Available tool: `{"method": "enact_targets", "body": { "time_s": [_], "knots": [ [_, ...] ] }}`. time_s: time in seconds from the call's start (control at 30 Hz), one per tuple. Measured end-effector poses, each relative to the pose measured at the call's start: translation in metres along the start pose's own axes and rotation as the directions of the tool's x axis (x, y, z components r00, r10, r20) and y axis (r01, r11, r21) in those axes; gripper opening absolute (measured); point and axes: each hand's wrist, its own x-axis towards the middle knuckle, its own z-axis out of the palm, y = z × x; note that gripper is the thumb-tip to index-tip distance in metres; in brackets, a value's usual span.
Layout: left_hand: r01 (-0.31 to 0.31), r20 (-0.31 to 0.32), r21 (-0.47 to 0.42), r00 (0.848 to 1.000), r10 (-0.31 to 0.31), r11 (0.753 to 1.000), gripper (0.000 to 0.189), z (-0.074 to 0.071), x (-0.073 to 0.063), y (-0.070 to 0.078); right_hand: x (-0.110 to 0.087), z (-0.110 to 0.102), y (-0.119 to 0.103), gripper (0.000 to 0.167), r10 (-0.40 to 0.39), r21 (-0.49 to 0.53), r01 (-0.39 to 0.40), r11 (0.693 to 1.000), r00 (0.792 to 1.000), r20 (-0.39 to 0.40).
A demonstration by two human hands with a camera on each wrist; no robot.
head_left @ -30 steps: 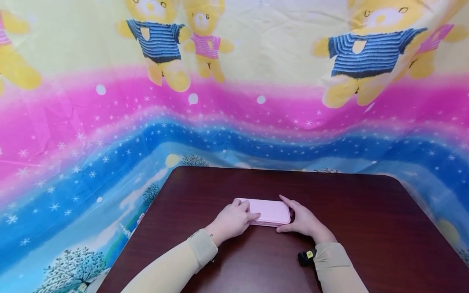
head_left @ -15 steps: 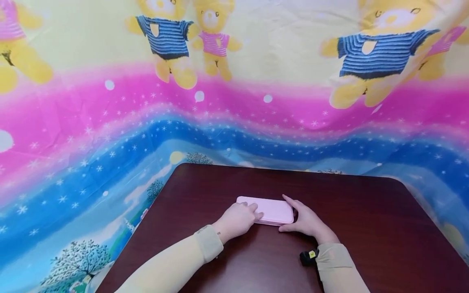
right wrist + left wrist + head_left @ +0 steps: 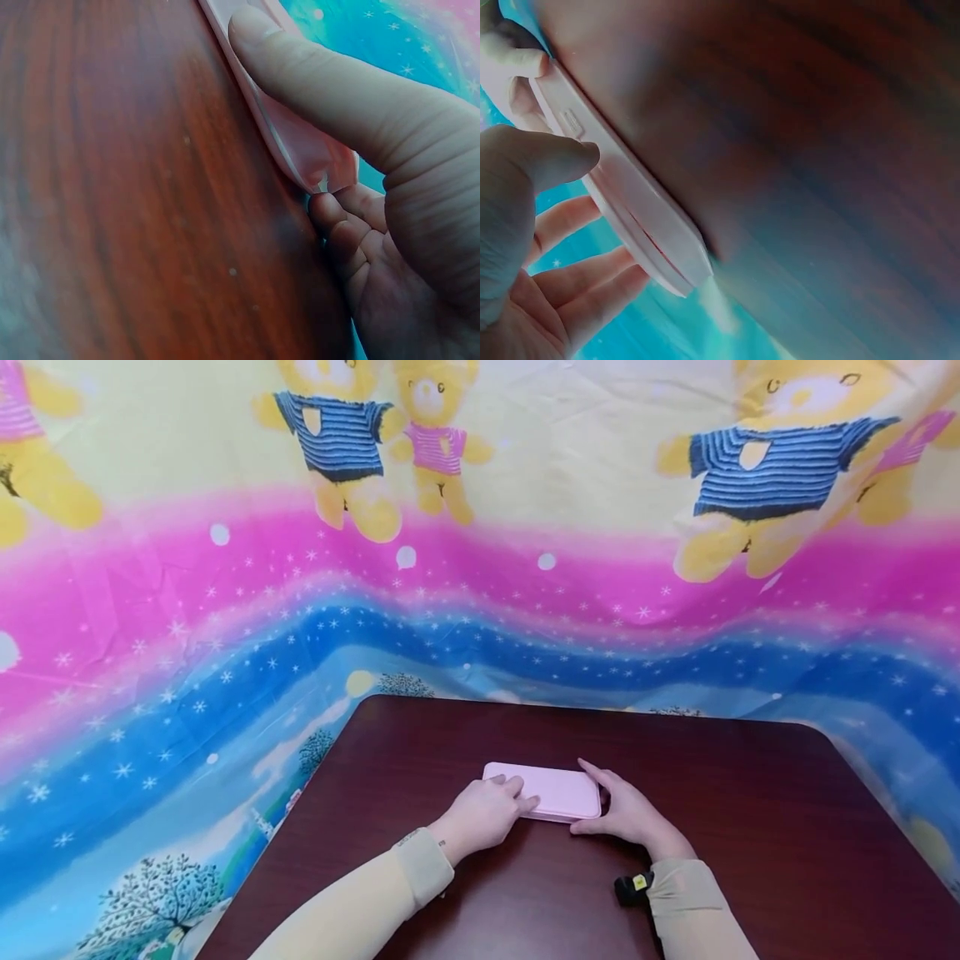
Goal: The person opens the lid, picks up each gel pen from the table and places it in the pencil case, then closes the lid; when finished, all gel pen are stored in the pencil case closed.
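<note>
A flat pink case with rounded corners lies on the dark wooden table, its lid down. In the left wrist view a small clasp shows on its front side, and a thin slit runs along the seam toward the left end. My left hand holds the left part, thumb on the front side close to the clasp and fingers over the lid. My right hand grips the right end, with the thumb along the front side and the other fingers around the end and back.
The brown table has rounded back corners. Behind and beside it hangs a curtain printed with bears and snowflakes. A small black device with a yellow mark sits at the right sleeve.
My left hand has shifted slightly right on the case, leaving its far left corner more exposed. The right hand keeps its hold. The head view has turned a little.
</note>
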Motion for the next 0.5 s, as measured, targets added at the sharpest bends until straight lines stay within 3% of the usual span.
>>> {"method": "enact_targets", "body": {
  "time_s": [0.27,0.5],
  "knots": [
    [0.018,0.007,-0.049,1.000,-0.018,0.999,0.035,-0.0032,0.0012,-0.0020,-0.0024,0.0029,-0.0004,0.125,0.027,0.021,-0.027,0.999,0.999,0.018],
    [0.094,-0.041,-0.168,0.994,-0.102,0.981,0.036,-0.0033,-0.0019,-0.0091,-0.0024,-0.0047,-0.0083,0.107,0.013,-0.009,-0.014,1.000,1.000,-0.014]
  ]
}}
